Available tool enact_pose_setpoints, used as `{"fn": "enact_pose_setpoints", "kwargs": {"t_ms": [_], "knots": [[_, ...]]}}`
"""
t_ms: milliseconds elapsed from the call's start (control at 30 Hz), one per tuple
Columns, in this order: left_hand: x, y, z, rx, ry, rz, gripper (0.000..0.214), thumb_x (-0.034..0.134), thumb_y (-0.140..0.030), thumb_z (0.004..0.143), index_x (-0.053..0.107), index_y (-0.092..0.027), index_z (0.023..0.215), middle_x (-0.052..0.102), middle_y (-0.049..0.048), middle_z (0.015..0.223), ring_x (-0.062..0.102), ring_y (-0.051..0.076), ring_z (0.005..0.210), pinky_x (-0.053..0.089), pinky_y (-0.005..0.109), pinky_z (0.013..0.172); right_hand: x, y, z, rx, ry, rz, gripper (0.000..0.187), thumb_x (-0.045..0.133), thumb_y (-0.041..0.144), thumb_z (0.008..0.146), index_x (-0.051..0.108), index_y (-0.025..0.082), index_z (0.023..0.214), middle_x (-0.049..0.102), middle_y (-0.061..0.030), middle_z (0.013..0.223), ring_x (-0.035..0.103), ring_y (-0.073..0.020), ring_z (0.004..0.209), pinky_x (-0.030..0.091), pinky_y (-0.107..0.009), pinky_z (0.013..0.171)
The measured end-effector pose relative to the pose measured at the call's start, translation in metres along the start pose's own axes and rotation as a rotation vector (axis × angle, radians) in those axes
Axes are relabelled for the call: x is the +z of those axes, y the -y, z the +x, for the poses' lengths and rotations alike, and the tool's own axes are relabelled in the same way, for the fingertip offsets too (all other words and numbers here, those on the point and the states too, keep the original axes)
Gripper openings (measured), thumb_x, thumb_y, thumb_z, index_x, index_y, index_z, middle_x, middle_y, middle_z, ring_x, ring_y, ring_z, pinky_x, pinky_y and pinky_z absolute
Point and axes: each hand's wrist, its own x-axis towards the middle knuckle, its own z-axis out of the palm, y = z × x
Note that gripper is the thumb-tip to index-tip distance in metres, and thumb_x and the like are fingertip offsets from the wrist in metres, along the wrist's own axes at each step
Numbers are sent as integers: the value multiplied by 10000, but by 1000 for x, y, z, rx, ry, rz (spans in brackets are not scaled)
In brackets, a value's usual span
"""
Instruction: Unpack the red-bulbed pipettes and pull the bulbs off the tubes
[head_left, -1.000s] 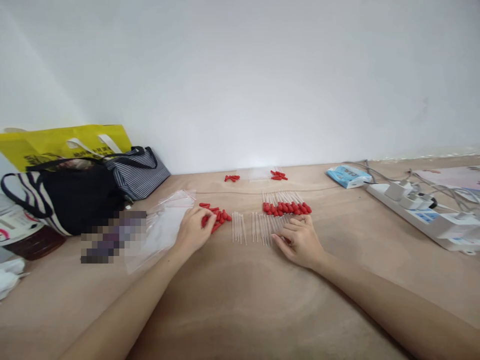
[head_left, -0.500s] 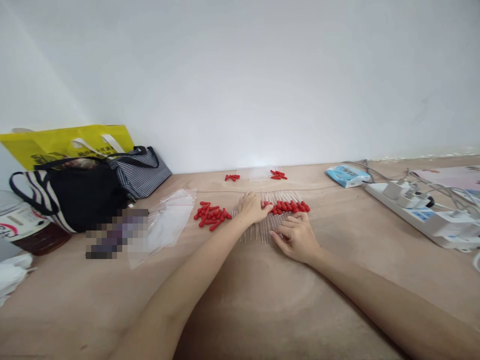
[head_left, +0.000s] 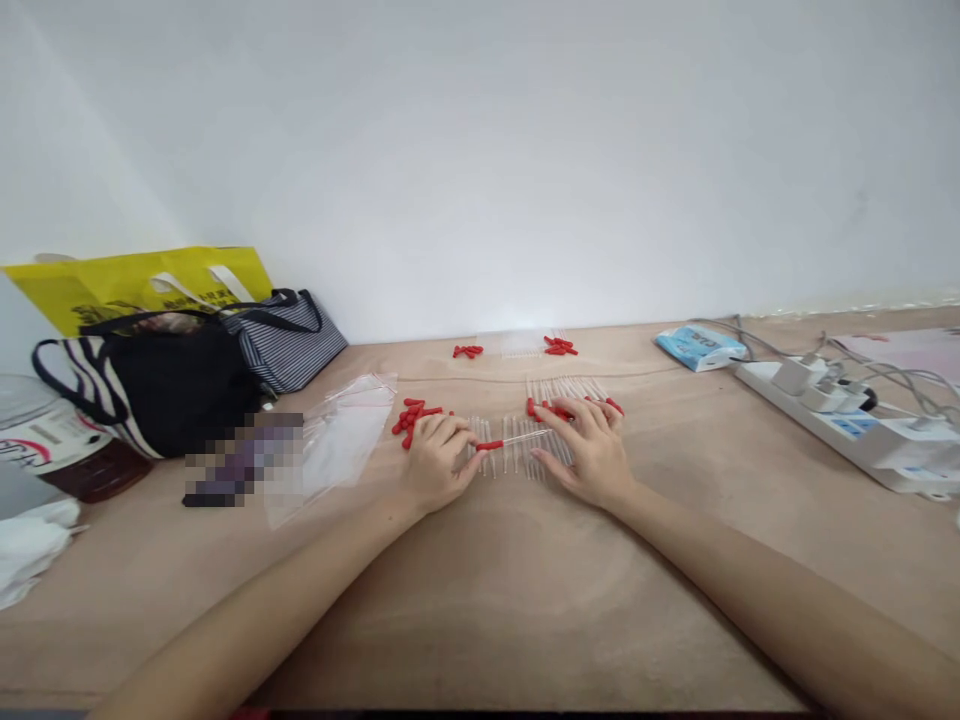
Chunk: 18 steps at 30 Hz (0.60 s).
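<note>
Pinched in the fingers of my left hand (head_left: 444, 462) is a glass dropper (head_left: 491, 444), its red rubber bulb at the fingertips and its clear tube pointing right. My right hand (head_left: 592, 455) has its thumb and fingers apart, with the tube's far end in the gap between them; whether they touch it I cannot tell. Loose glass tubes (head_left: 510, 460) lie side by side under and between the hands. A row of red-bulbed droppers (head_left: 566, 388) lies behind my right hand, which partly covers it. Loose red bulbs (head_left: 411, 420) are heaped beside my left hand.
Farther back are two small red groups (head_left: 468, 351) beside a clear bag (head_left: 521, 343). Plastic bags (head_left: 334, 440), a striped bag (head_left: 285, 340), a black bag (head_left: 180, 390) and a bottle (head_left: 82, 460) stand left. A tissue pack (head_left: 701, 347) and power strip (head_left: 840, 425) are at right.
My left hand has moved left and nearer, from the tubes to beside the bulb heap, and now holds a dropper. My right hand has shifted slightly, its fingers spreading over the row.
</note>
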Motion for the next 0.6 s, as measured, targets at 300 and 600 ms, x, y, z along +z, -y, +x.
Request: {"fn": "enact_pose_setpoints", "kwargs": {"t_ms": [300, 600], "knots": [[2, -3, -9, 82, -99, -6, 134, 529, -309, 763, 607, -208, 724, 641, 27, 770, 526, 174, 763, 356, 340, 750, 8, 5, -1, -184, 129, 173, 193, 495, 350, 823, 633, 265, 929, 633, -6, 841, 501, -155, 867, 183, -422, 926], [9, -4, -5, 126, 4, -118, 317, 553, -356, 771, 559, -184, 1037, 620, 56, 1043, 509, 198, 968, 353, 357, 872, 12, 10, -1, -185, 95, 170, 209, 448, 248, 848, 620, 224, 964, 601, -15, 742, 471, -139, 747, 254, -376, 867]]}}
